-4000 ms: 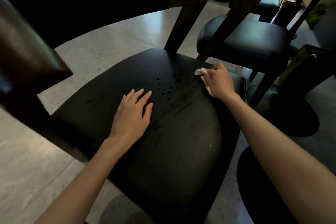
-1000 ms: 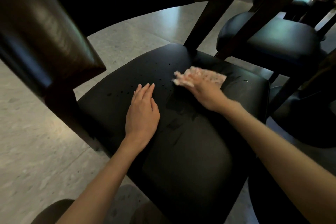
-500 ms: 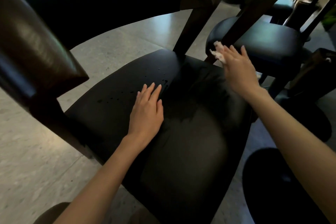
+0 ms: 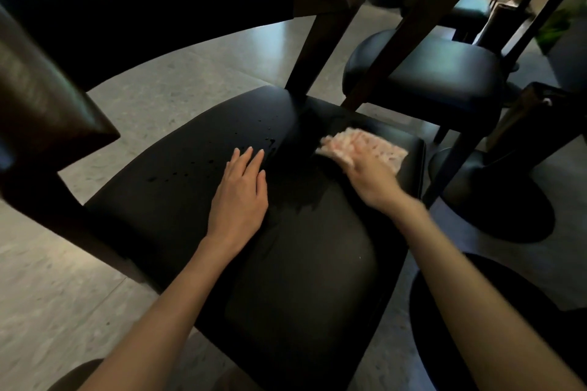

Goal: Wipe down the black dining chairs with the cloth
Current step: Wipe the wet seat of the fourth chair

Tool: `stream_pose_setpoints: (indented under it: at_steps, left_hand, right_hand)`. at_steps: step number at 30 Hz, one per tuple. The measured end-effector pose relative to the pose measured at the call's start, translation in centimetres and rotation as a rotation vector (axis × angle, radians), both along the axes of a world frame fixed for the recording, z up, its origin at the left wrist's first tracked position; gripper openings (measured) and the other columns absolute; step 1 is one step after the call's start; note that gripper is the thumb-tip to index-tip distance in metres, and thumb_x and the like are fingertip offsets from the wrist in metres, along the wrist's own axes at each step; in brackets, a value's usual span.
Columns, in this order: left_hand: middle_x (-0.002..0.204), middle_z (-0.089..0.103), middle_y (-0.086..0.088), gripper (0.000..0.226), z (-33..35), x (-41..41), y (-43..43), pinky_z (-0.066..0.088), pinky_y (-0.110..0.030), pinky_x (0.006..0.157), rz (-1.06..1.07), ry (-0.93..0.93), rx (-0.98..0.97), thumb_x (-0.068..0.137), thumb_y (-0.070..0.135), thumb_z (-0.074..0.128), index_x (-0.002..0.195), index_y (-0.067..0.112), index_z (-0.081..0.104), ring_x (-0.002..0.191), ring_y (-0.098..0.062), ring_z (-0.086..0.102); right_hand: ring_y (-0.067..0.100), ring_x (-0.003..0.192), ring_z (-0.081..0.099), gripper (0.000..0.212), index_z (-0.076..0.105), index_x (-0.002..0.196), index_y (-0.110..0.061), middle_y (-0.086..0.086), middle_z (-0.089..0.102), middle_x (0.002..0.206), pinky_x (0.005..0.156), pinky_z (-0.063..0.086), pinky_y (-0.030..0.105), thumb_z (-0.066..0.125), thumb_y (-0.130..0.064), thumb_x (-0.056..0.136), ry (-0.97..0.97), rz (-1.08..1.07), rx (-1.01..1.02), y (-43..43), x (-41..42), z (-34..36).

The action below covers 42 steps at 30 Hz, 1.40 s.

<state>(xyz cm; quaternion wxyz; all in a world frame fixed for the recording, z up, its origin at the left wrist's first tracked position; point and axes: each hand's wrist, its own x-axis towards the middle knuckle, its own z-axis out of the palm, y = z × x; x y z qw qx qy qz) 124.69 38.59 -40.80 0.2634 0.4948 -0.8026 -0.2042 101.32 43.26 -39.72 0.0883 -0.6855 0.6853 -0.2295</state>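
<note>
A black padded chair seat (image 4: 295,267) fills the middle of the view, its dark wooden backrest (image 4: 47,98) curving over the top left. Water droplets (image 4: 222,152) dot the seat's far left part. My left hand (image 4: 239,197) lies flat on the seat, fingers straight, just below the droplets. My right hand (image 4: 370,173) presses a pale pink cloth (image 4: 365,144) flat against the seat's far right corner; the hand is blurred and its fingers lie over the cloth.
A second black chair (image 4: 444,76) stands behind at the right, with more chairs beyond it. Round black table bases (image 4: 495,200) sit on the floor at the right. Pale speckled floor (image 4: 47,295) lies to the left.
My right hand has come back down from the seat's far right edge and now presses the spread cloth on the far right corner. The left hand has stayed flat on the seat.
</note>
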Motion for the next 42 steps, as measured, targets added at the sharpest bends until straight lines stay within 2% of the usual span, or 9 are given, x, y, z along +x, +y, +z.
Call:
stream_pose_setpoints:
  at_steps: [5, 9, 13, 15, 19, 22, 29, 34, 42]
  left_hand:
    - [0.158, 0.022, 0.001, 0.045, 0.0, -0.1, 0.2, 0.011, -0.030, 0.119, 0.009, -0.007, -0.006, 0.104, 0.025, 0.032, 0.149, 0.019, 0.030, 0.148, -0.011, 0.006]
    - [0.158, 0.024, 0.000, 0.044, 0.2, 0.1, 0.4, 0.008, -0.027, 0.117, -0.004, 0.013, -0.007, 0.105, 0.024, 0.032, 0.149, 0.017, 0.031, 0.148, -0.011, 0.007]
    - [0.157, 0.026, 0.001, 0.044, 0.0, 0.2, 0.4, 0.009, -0.027, 0.118, -0.007, 0.031, -0.007, 0.105, 0.024, 0.032, 0.148, 0.017, 0.032, 0.147, -0.010, 0.008]
    - [0.157, 0.028, 0.001, 0.044, -0.1, 0.2, 0.2, 0.008, -0.026, 0.118, -0.009, 0.041, -0.005, 0.105, 0.023, 0.031, 0.148, 0.017, 0.033, 0.147, -0.010, 0.009]
    - [0.156, 0.029, 0.002, 0.044, -0.2, 0.0, 0.1, 0.011, -0.026, 0.117, -0.003, 0.040, 0.001, 0.105, 0.025, 0.031, 0.148, 0.018, 0.034, 0.147, -0.009, 0.010]
    - [0.156, 0.028, 0.003, 0.044, -0.3, -0.1, 0.0, 0.011, -0.026, 0.117, 0.003, 0.033, 0.006, 0.105, 0.026, 0.031, 0.148, 0.019, 0.033, 0.147, -0.009, 0.009]
    - [0.157, 0.027, 0.004, 0.043, -0.4, -0.1, -0.1, 0.012, -0.029, 0.119, -0.002, 0.002, 0.009, 0.104, 0.027, 0.029, 0.147, 0.021, 0.032, 0.147, -0.008, 0.008]
    - [0.157, 0.026, 0.004, 0.044, -0.3, -0.1, -0.2, 0.011, -0.027, 0.118, 0.012, -0.002, 0.012, 0.104, 0.026, 0.029, 0.148, 0.022, 0.032, 0.147, -0.007, 0.008]
    - [0.157, 0.026, 0.004, 0.044, -0.3, 0.0, -0.3, 0.009, -0.024, 0.115, 0.009, 0.002, 0.015, 0.105, 0.026, 0.030, 0.148, 0.021, 0.032, 0.147, -0.008, 0.008]
  right_hand:
    - [-0.003, 0.130, 0.042, 0.034, 0.054, 0.127, -0.045, -0.022, 0.051, 0.136, 0.105, 0.027, 0.013, 0.035, -0.030, 0.103, -0.107, 0.150, 0.057, 6.3, 6.0, 1.4]
    - [-0.013, 0.064, 0.055, 0.030, 0.071, 0.090, -0.021, -0.022, 0.062, 0.067, 0.063, 0.039, 0.011, 0.044, -0.019, 0.103, -0.236, -0.205, -0.236, 4.2, 2.6, 5.1]
    - [0.033, 0.105, 0.061, 0.040, 0.064, 0.117, -0.007, 0.017, 0.068, 0.109, 0.085, 0.047, 0.044, 0.037, -0.034, 0.105, -0.077, -0.477, -0.349, 0.5, -2.5, 7.2]
    - [0.035, 0.132, 0.043, 0.043, 0.050, 0.139, -0.015, 0.013, 0.054, 0.139, 0.109, 0.032, 0.046, 0.035, -0.036, 0.105, -0.005, -0.463, -0.252, -1.6, -4.1, 6.5]
    - [0.035, 0.146, 0.015, 0.053, 0.025, 0.151, -0.036, 0.002, 0.022, 0.160, 0.118, 0.009, 0.047, 0.027, -0.054, 0.101, 0.178, -0.278, 0.185, -4.2, -4.6, 1.1]
    - [0.030, 0.148, 0.010, 0.050, 0.021, 0.153, -0.031, 0.002, 0.021, 0.160, 0.119, 0.005, 0.042, 0.026, -0.045, 0.104, 0.187, -0.304, 0.184, -4.9, -4.6, 0.6]
    - [0.029, 0.126, 0.051, 0.038, 0.054, 0.136, -0.023, 0.012, 0.055, 0.135, 0.105, 0.037, 0.041, 0.037, -0.034, 0.104, 0.136, -0.224, 0.134, -10.9, -2.5, -0.1]
    - [0.024, 0.144, 0.027, 0.045, 0.038, 0.148, -0.026, -0.002, 0.035, 0.155, 0.117, 0.018, 0.043, 0.033, -0.039, 0.104, 0.181, 0.004, 0.143, -13.9, 0.2, -0.3]
    - [0.038, 0.141, 0.026, 0.055, 0.029, 0.151, -0.022, 0.004, 0.031, 0.157, 0.116, 0.015, 0.049, 0.027, -0.047, 0.102, 0.263, -0.297, 0.216, -12.5, -2.7, 0.1]
